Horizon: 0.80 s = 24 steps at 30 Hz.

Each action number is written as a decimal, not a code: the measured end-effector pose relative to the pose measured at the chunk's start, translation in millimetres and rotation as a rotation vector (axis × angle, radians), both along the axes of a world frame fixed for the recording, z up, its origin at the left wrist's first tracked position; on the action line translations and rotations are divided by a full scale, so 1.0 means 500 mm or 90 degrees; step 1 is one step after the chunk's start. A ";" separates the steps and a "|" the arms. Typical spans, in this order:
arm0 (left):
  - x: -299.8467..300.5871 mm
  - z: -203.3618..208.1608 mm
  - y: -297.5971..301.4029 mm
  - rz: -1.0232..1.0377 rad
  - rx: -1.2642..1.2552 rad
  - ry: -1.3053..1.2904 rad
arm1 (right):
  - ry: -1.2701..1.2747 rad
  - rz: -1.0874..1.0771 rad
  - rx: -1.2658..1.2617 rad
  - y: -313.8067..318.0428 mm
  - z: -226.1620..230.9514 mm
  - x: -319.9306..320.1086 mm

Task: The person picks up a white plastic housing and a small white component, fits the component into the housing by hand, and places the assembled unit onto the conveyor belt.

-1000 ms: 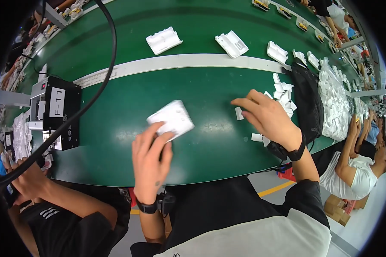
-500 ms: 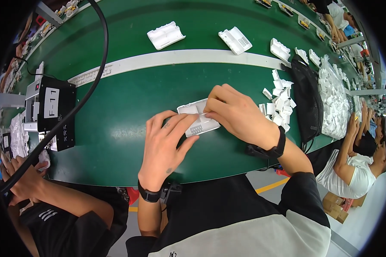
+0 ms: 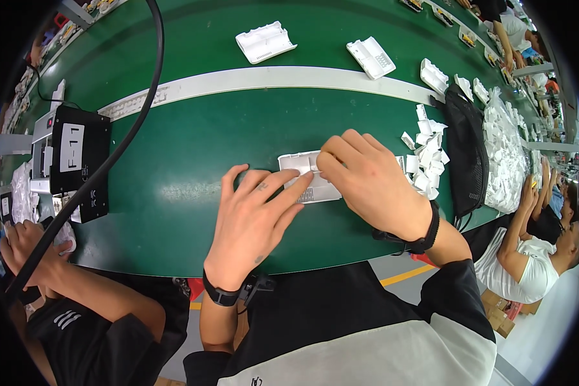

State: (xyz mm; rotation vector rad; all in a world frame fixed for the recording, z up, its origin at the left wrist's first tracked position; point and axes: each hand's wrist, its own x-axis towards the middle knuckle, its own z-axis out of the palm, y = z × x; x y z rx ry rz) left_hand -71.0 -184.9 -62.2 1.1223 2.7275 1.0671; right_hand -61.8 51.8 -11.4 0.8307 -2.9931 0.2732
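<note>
"Plenty of green tabletop (image 3: 174,154) to move over?"

"Leftward, yes: it stretches from the left hand (image 3: 248,206) to the black machine (image 3: 77,161) by the left end of the white strip (image 3: 270,77). Rightward is tighter, with small white pieces (image 3: 428,157) and a black bag (image 3: 464,151) on the near side of the strip's right end. The near edge bows away from the strip."

"And the shell?"

"The white shell (image 3: 327,191) lies nearer than the strip, right of its middle, hollow face up. As far as it shows, its long axis runs roughly along the strip (a grille patch sits on the half farther from it)."

"Who grips it?"

"The left hand is spread, fingertips on the shell; I can't tell whether it clamps. The right hand (image 3: 379,183) has bunched fingers at the shell. The 2 hands are close together."

"What's hidden?"

"The shell's right part, mostly, and anything in that pinch. A black cable (image 3: 157,71) also covers part of the strip's left end."
</note>
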 end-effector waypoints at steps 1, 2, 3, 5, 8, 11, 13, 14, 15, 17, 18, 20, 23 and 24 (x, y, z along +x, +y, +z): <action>0.001 0.004 0.002 -0.005 -0.009 -0.009 | -0.002 0.000 0.000 0.004 -0.003 -0.001; 0.001 0.008 0.002 -0.007 -0.007 -0.011 | -0.037 -0.017 -0.054 0.010 -0.006 -0.001; 0.000 0.012 0.002 -0.011 -0.010 -0.018 | -0.071 -0.034 -0.107 0.017 -0.008 -0.003; -0.001 0.018 0.001 -0.014 -0.012 -0.026 | -0.193 -0.109 -0.211 0.030 0.000 -0.017; 0.000 0.018 -0.002 -0.019 -0.051 0.002 | -0.318 -0.196 -0.326 0.040 0.024 -0.020; -0.002 0.014 0.000 -0.030 -0.017 -0.020 | -0.197 -0.139 -0.274 0.034 0.005 -0.001; -0.004 0.017 0.000 -0.024 -0.015 -0.015 | -0.074 -0.070 -0.207 0.026 -0.014 0.015; -0.004 0.016 0.000 -0.024 -0.015 -0.015 | -0.040 -0.052 -0.158 0.022 -0.022 0.020; -0.004 0.015 0.001 -0.022 -0.014 -0.015 | -0.005 -0.034 -0.108 0.017 -0.025 0.023; -0.003 0.014 0.000 -0.020 -0.013 -0.015 | 0.014 -0.037 -0.102 0.008 -0.025 0.022; -0.003 0.014 -0.001 -0.019 -0.020 -0.005 | 0.010 -0.022 -0.106 0.008 -0.027 0.018; -0.001 0.014 -0.003 -0.017 -0.026 0.005 | 0.006 -0.006 -0.109 0.009 -0.032 0.016; 0.003 0.015 -0.003 -0.015 -0.032 0.005 | -0.015 -0.030 -0.164 0.012 -0.044 0.019; 0.004 0.019 -0.002 -0.009 -0.044 0.007 | -0.009 -0.034 -0.168 0.011 -0.045 0.021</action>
